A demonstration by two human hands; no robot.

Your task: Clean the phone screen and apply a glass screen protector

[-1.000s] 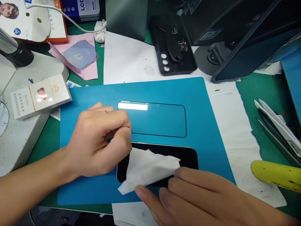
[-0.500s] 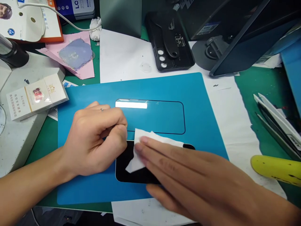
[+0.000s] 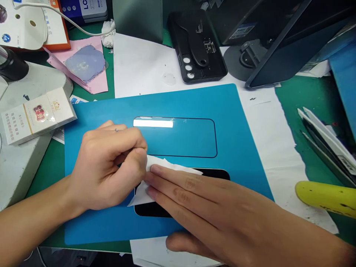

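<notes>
A black phone [image 3: 151, 210] lies on the blue mat [image 3: 91, 224], its dark face partly hidden by my hands and a white wipe [image 3: 139, 196]. My right hand [image 3: 191, 200] has its fingers stretched out flat, pressing the wipe against the phone near its left end. Curled at the phone's left end is my left hand [image 3: 114, 165], thumb against the bent index finger; whatever may be inside it is hidden. Just beyond the phone a clear screen protector [image 3: 178, 139] with a thin black border lies flat, a bright reflection along its top left.
Behind the mat are a black phone case [image 3: 204, 68] and a dark monitor-like stand [image 3: 240, 63]. A cigarette pack [image 3: 39, 115] rests on a white block [image 3: 16, 174] at left. A pink paper [image 3: 98, 81] lies behind it. At right is a yellow handle-like object [image 3: 325, 196].
My right hand has slid the wipe leftward along the phone, up against my left hand. The left fist keeps its shape. The whole view has shifted slightly left.
</notes>
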